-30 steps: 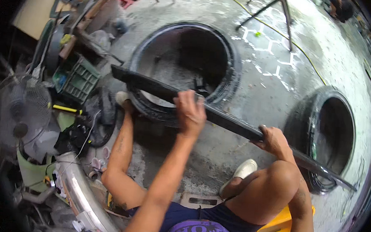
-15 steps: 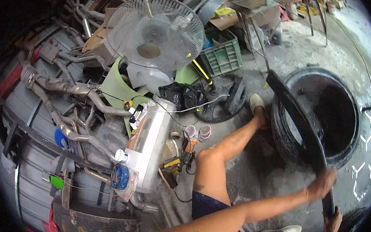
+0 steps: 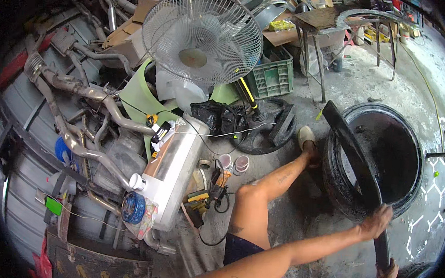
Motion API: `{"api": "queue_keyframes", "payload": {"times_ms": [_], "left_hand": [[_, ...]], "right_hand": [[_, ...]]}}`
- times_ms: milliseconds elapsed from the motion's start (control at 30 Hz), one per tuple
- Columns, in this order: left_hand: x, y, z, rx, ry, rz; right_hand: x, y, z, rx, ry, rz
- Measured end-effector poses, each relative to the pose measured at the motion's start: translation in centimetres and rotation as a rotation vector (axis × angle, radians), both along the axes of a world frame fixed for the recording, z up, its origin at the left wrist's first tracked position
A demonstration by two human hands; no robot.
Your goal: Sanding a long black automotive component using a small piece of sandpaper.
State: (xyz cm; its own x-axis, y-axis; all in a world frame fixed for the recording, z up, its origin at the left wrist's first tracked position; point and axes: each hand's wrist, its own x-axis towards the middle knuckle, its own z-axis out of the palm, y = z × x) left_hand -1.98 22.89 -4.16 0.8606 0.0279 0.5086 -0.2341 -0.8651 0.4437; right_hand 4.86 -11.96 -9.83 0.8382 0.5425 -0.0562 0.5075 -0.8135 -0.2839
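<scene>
Hands first: our left hand (image 3: 378,221) is wrapped narrow round a long black strip (image 3: 356,157) w/ fingers curled over its top edge; our right hand (image 3: 388,275), bottom right corner, grips the same strip lower down, though how tight we can't tell, it's half cut off by the rim. Strip runs up and left from both hands, lying across the black tyre (image 3: 374,161) that rests flat on the concrete floor (image 3: 369,76), its far end poking past the tyre's upper-left rim. Our left foot in a pale shoe (image 3: 306,135) is pressed against the tyre's side.

Risk, as we judge it: strip is bearing on the tyre's near rim, so a hard pull could make it slip or spring back at our leg, esp. if the foot lets the tyre shift.

Pkgs etc.: green slatted crate (image 3: 273,78) behind the white fan (image 3: 202,36); yellow packet (image 3: 283,24) further back; flattened brown cardboard (image 3: 280,37) beside it; blue round tin (image 3: 133,208) near the silver tank (image 3: 175,169).
</scene>
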Motion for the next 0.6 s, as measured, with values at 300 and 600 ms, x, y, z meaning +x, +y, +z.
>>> {"api": "queue_keyframes", "payload": {"times_ms": [300, 600], "left_hand": [[-1.8, 5.3, 5.7, -0.124, 0.115, 0.199], [-0.9, 8.3, 4.8, -0.122, -0.063, 0.31]], "right_hand": [[-2.7, -1.5, 4.1, 0.258, 0.212, -0.133], [-3.4, 6.0, 7.4, 0.484, 0.648, -0.233]]}}
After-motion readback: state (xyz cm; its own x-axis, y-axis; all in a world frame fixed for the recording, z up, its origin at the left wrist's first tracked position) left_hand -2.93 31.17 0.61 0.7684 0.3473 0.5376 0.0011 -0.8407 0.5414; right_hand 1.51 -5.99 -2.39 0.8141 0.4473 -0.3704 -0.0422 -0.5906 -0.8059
